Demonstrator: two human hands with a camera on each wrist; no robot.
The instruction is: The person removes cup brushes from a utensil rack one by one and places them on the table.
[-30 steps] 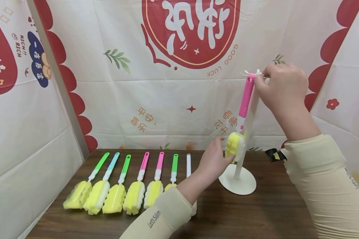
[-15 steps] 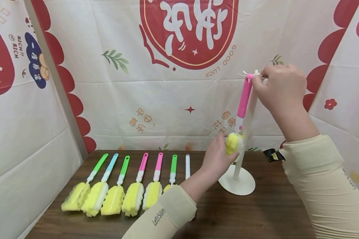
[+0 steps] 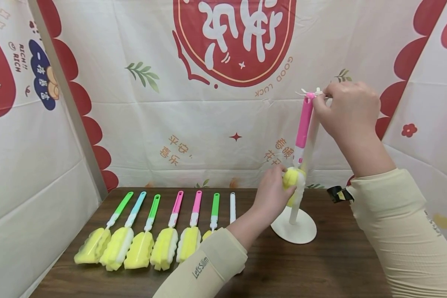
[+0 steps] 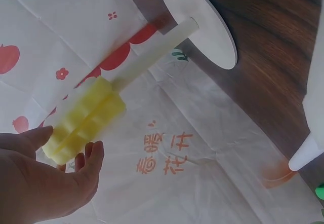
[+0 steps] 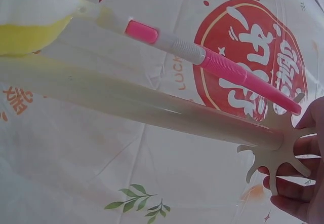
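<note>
The pink sponge brush hangs near upright, sponge down, barely changed; right hand fingers pinch its tip, left hand fingers cup the sponge.

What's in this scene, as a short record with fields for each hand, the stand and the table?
Left hand: left hand cups the yellow sponge head of the pink-handled brush.
Right hand: right hand pinches the brush's handle tip at the stand's pronged top.
Stand: white stand upright, round base on the table.
Table: brown table with a row of seven sponge brushes lying side by side.
</note>
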